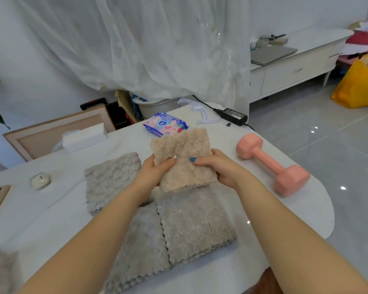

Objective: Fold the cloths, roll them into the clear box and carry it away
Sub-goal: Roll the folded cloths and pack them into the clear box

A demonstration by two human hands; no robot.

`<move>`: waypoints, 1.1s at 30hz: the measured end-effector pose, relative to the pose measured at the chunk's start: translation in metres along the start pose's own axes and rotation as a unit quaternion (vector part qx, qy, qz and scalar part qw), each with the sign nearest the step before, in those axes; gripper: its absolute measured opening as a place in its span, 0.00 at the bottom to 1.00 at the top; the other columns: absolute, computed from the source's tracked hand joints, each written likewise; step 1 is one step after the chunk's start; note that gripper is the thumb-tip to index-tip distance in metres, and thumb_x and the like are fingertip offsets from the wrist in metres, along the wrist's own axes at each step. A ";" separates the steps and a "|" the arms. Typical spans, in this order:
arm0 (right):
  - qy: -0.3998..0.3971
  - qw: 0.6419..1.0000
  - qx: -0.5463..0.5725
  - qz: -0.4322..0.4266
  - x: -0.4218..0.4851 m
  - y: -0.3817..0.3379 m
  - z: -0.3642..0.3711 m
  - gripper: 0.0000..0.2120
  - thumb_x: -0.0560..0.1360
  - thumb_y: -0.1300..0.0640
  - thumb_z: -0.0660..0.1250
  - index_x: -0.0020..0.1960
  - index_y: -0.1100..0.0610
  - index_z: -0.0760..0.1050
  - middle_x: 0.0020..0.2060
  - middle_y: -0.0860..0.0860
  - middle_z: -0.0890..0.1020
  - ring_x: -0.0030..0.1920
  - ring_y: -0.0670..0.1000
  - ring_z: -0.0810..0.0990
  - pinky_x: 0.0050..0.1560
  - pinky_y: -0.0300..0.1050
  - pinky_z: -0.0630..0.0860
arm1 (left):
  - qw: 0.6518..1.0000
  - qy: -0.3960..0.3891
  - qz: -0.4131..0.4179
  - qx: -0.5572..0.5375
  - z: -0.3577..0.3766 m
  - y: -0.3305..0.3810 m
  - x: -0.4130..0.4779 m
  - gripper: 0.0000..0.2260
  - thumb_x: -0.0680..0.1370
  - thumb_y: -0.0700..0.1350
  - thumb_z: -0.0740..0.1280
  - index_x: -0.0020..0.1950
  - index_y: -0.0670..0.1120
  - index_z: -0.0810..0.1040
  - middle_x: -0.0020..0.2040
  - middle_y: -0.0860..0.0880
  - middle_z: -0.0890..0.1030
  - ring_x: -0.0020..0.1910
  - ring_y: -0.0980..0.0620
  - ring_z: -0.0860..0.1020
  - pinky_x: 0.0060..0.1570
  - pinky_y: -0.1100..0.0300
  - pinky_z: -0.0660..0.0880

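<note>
Step in hand: folding the beige cloth [181,153], judging by its doubled lower edge.
Left hand [155,172]: fingers [168,161] curled round the cloth's left edge, thumb on top.
Right hand [218,166]: fingers [198,161] clamped on the right edge, thumb pressed on the front.
Where it is: lifted above the middle of the counter [51,213], over the far end of a taupe cloth [196,225]. A grey cloth [111,179] lies toward the left edge.
Doing it well: match the scalloped edges before pressing. Keep both grips level so the plush pile does not slip, and smooth it flat for a tight roll.
Clear box: I cannot make it out.
Writing: the wipes pack [166,124] at the far edge has colour print too blurred to read. The power adapter [232,115] label is unreadable.
</note>
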State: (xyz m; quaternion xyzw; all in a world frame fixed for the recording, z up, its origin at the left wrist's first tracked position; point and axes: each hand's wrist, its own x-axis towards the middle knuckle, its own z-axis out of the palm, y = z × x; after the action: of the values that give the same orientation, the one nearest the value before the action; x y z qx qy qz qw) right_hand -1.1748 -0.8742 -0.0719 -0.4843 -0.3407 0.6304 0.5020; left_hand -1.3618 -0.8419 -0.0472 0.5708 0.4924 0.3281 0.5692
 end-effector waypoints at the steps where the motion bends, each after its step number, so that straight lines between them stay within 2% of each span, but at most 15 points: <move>1: -0.013 1.000 -0.018 0.001 -0.007 -0.003 0.003 0.13 0.73 0.67 0.68 0.57 0.60 0.76 0.51 0.54 0.84 0.51 0.52 0.83 0.54 0.47 0.79 | 0.999 -0.005 0.017 0.031 -0.007 0.005 -0.008 0.14 0.76 0.45 0.69 0.61 0.52 0.74 0.51 0.57 0.80 0.49 0.58 0.80 0.47 0.65 0.78; 3: -0.037 0.999 -0.034 0.006 -0.021 -0.007 0.016 0.13 0.73 0.66 0.68 0.58 0.60 0.76 0.51 0.53 0.84 0.51 0.51 0.83 0.56 0.46 0.78 | 0.998 0.001 0.026 0.050 -0.024 0.011 -0.024 0.12 0.77 0.43 0.68 0.58 0.53 0.73 0.50 0.58 0.80 0.48 0.59 0.79 0.48 0.65 0.77; 5: -0.059 0.998 0.003 0.002 -0.033 -0.008 0.038 0.11 0.74 0.68 0.65 0.56 0.60 0.76 0.48 0.54 0.84 0.47 0.50 0.84 0.49 0.43 0.80 | 1.000 0.005 -0.003 -0.024 -0.044 0.017 -0.045 0.13 0.77 0.41 0.67 0.58 0.54 0.73 0.54 0.53 0.82 0.49 0.54 0.82 0.49 0.59 0.79; 8: -0.118 0.989 0.084 0.015 -0.044 -0.003 0.081 0.15 0.73 0.71 0.63 0.58 0.63 0.74 0.49 0.57 0.83 0.45 0.52 0.84 0.45 0.44 0.81 | 0.987 -0.011 -0.040 -0.157 -0.083 0.027 -0.084 0.14 0.78 0.37 0.62 0.59 0.54 0.74 0.53 0.47 0.83 0.47 0.50 0.83 0.41 0.57 0.82; 11: -0.189 0.977 0.095 0.038 -0.049 0.004 0.127 0.19 0.71 0.72 0.61 0.61 0.66 0.72 0.49 0.59 0.83 0.45 0.53 0.84 0.46 0.44 0.81 | 0.985 -0.029 -0.021 -0.168 -0.128 0.029 -0.123 0.14 0.79 0.36 0.60 0.60 0.52 0.75 0.51 0.45 0.84 0.44 0.50 0.83 0.37 0.59 0.81; 14: -0.256 0.962 0.077 0.055 -0.052 0.004 0.184 0.20 0.72 0.77 0.54 0.50 0.62 0.80 0.40 0.56 0.84 0.38 0.51 0.84 0.40 0.42 0.81 | 0.987 -0.036 0.025 -0.156 -0.189 0.026 -0.170 0.05 0.71 0.41 0.71 0.45 0.48 0.81 0.40 0.46 0.81 0.32 0.54 0.78 0.28 0.65 0.74; 17: -0.334 0.939 -0.050 0.058 -0.061 0.003 0.242 0.30 0.72 0.79 0.49 0.36 0.55 0.84 0.34 0.51 0.83 0.34 0.47 0.82 0.35 0.37 0.79 | 0.988 -0.037 0.029 -0.144 -0.252 0.015 -0.216 0.09 0.61 0.44 0.78 0.36 0.46 0.80 0.36 0.45 0.76 0.32 0.52 0.75 0.30 0.63 0.72; 19: -0.400 0.898 -0.177 0.044 -0.068 0.006 0.288 0.31 0.70 0.80 0.48 0.34 0.54 0.83 0.35 0.51 0.82 0.35 0.46 0.80 0.35 0.35 0.77 | 0.993 -0.037 0.013 -0.112 -0.295 0.008 -0.255 0.15 0.55 0.45 0.81 0.36 0.43 0.81 0.37 0.43 0.78 0.34 0.50 0.77 0.30 0.63 0.74; 21: -0.452 0.845 -0.284 0.032 -0.076 0.011 0.330 0.28 0.68 0.77 0.51 0.39 0.53 0.84 0.44 0.60 0.82 0.42 0.51 0.77 0.41 0.38 0.78 | 0.997 -0.050 -0.041 -0.037 -0.332 0.002 -0.292 0.22 0.49 0.46 0.81 0.39 0.40 0.83 0.41 0.42 0.80 0.37 0.50 0.79 0.31 0.64 0.75; 23: -0.465 0.813 -0.348 0.034 -0.083 0.015 0.367 0.24 0.67 0.74 0.53 0.47 0.56 0.83 0.54 0.62 0.79 0.48 0.55 0.72 0.49 0.45 0.74 | 0.991 -0.073 -0.099 0.059 -0.364 -0.005 -0.313 0.20 0.53 0.42 0.74 0.44 0.39 0.84 0.47 0.43 0.80 0.41 0.52 0.77 0.37 0.64 0.74; 25: -0.446 0.794 -0.413 0.029 -0.087 0.024 0.406 0.20 0.70 0.72 0.54 0.51 0.59 0.81 0.51 0.56 0.79 0.47 0.54 0.72 0.49 0.46 0.73 | 0.977 -0.080 -0.140 0.140 -0.383 -0.013 -0.319 0.16 0.60 0.39 0.65 0.45 0.42 0.85 0.47 0.49 0.81 0.42 0.57 0.77 0.40 0.65 0.73; 27: -0.427 0.746 -0.511 0.035 -0.088 0.041 0.440 0.13 0.73 0.67 0.58 0.52 0.64 0.80 0.44 0.56 0.77 0.41 0.54 0.74 0.41 0.43 0.73 | 0.951 -0.094 -0.175 0.236 -0.387 -0.025 -0.311 0.17 0.63 0.39 0.61 0.43 0.47 0.86 0.40 0.55 0.79 0.38 0.60 0.75 0.38 0.68 0.71; 30: -0.445 0.581 -0.678 0.061 -0.084 0.083 0.476 0.13 0.75 0.62 0.63 0.56 0.69 0.77 0.42 0.58 0.76 0.38 0.55 0.75 0.35 0.42 0.73 | 0.874 -0.184 -0.229 0.388 -0.384 -0.065 -0.288 0.13 0.68 0.39 0.62 0.43 0.52 0.83 0.34 0.57 0.75 0.33 0.61 0.72 0.36 0.67 0.69; 32: -0.436 0.470 -0.765 0.049 -0.074 0.111 0.478 0.13 0.75 0.57 0.66 0.56 0.62 0.77 0.49 0.56 0.77 0.44 0.54 0.75 0.38 0.43 0.75 | 0.831 -0.202 -0.228 0.465 -0.384 -0.095 -0.275 0.16 0.65 0.40 0.59 0.43 0.55 0.82 0.34 0.58 0.76 0.35 0.59 0.74 0.38 0.63 0.71; 33: -0.421 0.436 -0.794 0.047 -0.071 0.121 0.478 0.17 0.74 0.53 0.68 0.60 0.59 0.76 0.55 0.55 0.77 0.47 0.54 0.75 0.43 0.44 0.76 | 0.820 -0.184 -0.222 0.494 -0.384 -0.102 -0.272 0.19 0.63 0.40 0.57 0.42 0.59 0.81 0.36 0.57 0.77 0.36 0.56 0.75 0.38 0.62 0.71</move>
State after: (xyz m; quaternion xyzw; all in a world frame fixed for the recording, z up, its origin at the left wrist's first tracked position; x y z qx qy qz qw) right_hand -1.6649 -0.9471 -0.0211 -0.3601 -0.8376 0.2325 -0.3388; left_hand -1.8219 -0.9846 -0.0432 0.7004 0.5880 -0.2059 0.3482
